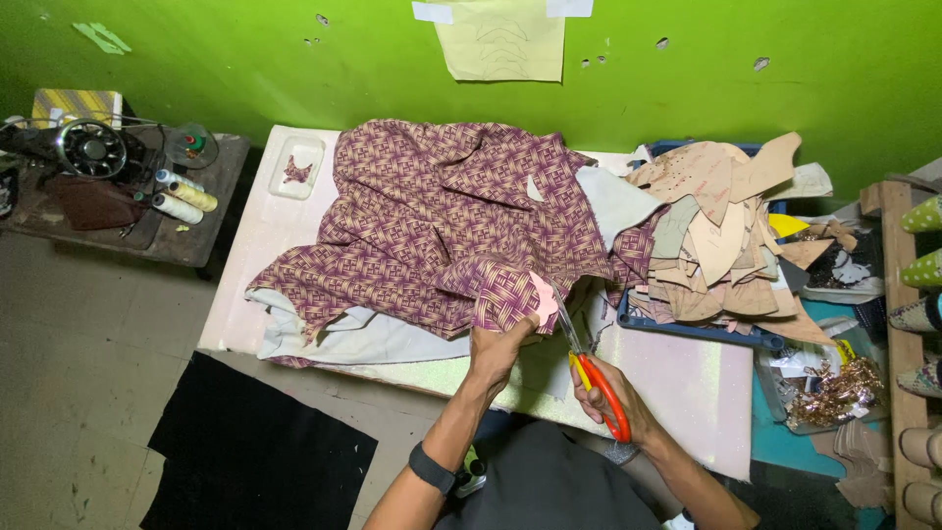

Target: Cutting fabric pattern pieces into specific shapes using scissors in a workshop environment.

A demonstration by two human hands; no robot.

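Here the left hand [498,345] pinches the patterned purple fabric [442,221] so near the orange-handled scissors [589,373], gripped by the right hand [613,397], that its fingers risk a nick.

bare forearms; black band on left wrist [432,468]; dark, perhaps grey, clothing [549,486].

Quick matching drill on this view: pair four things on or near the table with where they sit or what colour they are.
Things:
1. scissors
2. patterned fabric
3. thread spools
4. pile of cut pattern pieces

Descriptions:
A. on the dark side table at far left, by the sewing machine
B. orange handles, in the right hand
C. tan and beige, stacked in a blue tray
D. purple and cream, edge pinched by the left hand

Pairs: 1-B, 2-D, 3-A, 4-C
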